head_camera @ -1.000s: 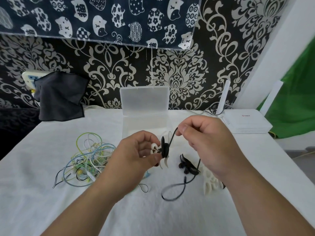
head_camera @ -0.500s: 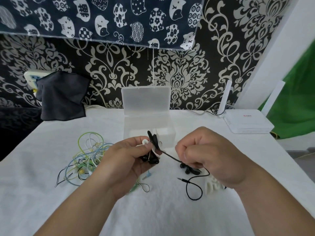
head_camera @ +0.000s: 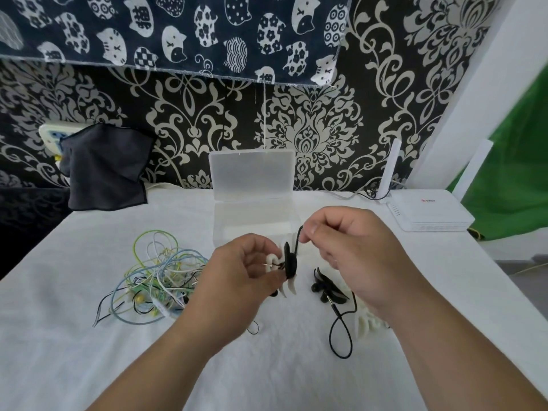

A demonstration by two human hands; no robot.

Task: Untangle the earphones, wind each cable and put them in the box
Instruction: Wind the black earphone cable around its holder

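Hands w/ black cable: left hand gripping winder, right hand pinching cable

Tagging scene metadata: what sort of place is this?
Probably a room in a home, not a lab: damask wallpaper, a cat-print cloth hung on it, and a white router on the cloth-covered table.

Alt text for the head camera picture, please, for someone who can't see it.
The left hand grips a small white winder while the right hand pinches the black earphone cable partly wound on it. An open clear box stands behind them on the white cloth, a tangle of coloured earphones to the left.
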